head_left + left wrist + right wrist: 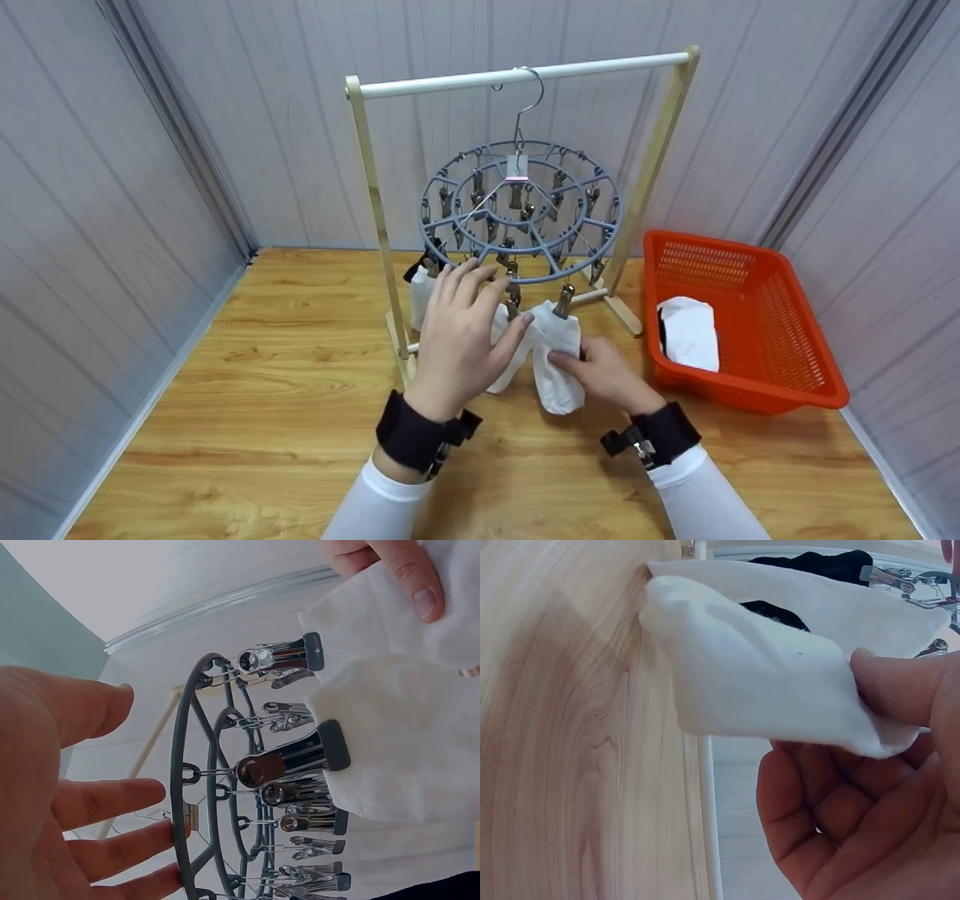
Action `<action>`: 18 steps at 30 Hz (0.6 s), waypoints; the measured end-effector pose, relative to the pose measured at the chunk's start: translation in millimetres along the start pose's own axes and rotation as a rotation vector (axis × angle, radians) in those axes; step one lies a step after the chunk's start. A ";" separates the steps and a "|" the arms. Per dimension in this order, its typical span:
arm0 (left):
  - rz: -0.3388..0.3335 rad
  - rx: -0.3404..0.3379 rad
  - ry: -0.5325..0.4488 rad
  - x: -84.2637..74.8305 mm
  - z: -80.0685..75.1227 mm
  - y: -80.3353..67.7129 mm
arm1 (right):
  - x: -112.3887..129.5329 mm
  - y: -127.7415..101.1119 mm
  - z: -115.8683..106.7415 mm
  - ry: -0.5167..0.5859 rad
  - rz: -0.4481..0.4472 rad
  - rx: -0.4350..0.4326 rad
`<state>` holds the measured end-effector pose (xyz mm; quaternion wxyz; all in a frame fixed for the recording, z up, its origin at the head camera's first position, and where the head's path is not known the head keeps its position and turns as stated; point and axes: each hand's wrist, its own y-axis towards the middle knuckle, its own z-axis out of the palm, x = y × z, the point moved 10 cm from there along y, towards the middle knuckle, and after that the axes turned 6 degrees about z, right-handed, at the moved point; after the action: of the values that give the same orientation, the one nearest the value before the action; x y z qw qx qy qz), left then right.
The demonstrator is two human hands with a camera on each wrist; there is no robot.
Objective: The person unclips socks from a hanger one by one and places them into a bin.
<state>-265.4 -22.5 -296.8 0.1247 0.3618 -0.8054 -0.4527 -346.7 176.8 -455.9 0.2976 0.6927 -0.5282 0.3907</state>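
Note:
My right hand (607, 371) pinches the side of a white sock (556, 386) between thumb and curled fingers. A metal clip (564, 301) on the round grey hanger (180, 757) grips that sock's top edge. Spread at the hanger's near rim is my left hand (461, 330); its fingertips are at the ring in the left wrist view, and it holds nothing. Beside the first sock hangs a second white sock (397, 742), also clipped, partly behind my left thumb in the head view. Farther left, another white sock (420, 300) hangs, mostly hidden by the left hand.
The hanger hooks over the white bar (442, 84) of a wooden stand (371, 195). Several bare clips dangle from its rings. Something black (821, 564) hangs behind the white socks. At right, an orange basket (750, 390) contains a white cloth item (690, 334) with a dark edge.

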 end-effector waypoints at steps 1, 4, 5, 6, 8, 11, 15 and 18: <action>-0.001 -0.001 -0.003 0.3 -0.1 0.1 | -0.4 0.0 -0.1 -0.006 0.004 0.001; 0.001 -0.007 -0.009 0.5 -0.5 0.1 | -1.5 -0.1 0.2 -0.015 0.016 0.007; 0.001 -0.010 -0.010 0.4 -0.8 0.2 | -1.6 -0.1 0.4 -0.018 0.016 0.010; 0.003 -0.013 -0.011 0.2 -1.1 0.2 | -1.9 0.1 0.4 -0.023 0.018 0.013; 0.011 -0.022 -0.012 -1.0 -2.2 0.3 | -2.5 0.1 1.2 -0.023 0.025 0.026; 0.030 -0.044 -0.028 -3.6 -4.8 1.1 | -2.0 -0.5 2.1 -0.033 0.028 0.046; 0.084 -0.107 -0.079 -9.8 -11.5 3.4 | 1.8 -2.4 3.4 -0.036 0.011 0.071; 0.140 -0.156 -0.126 -16.3 -17.0 5.0 | 4.6 -3.3 4.0 -0.023 -0.003 0.081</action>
<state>-247.3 -20.4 -281.1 0.1330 0.2649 -0.7972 -0.5260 -341.9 172.1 -454.0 0.2639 0.7094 -0.5141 0.4034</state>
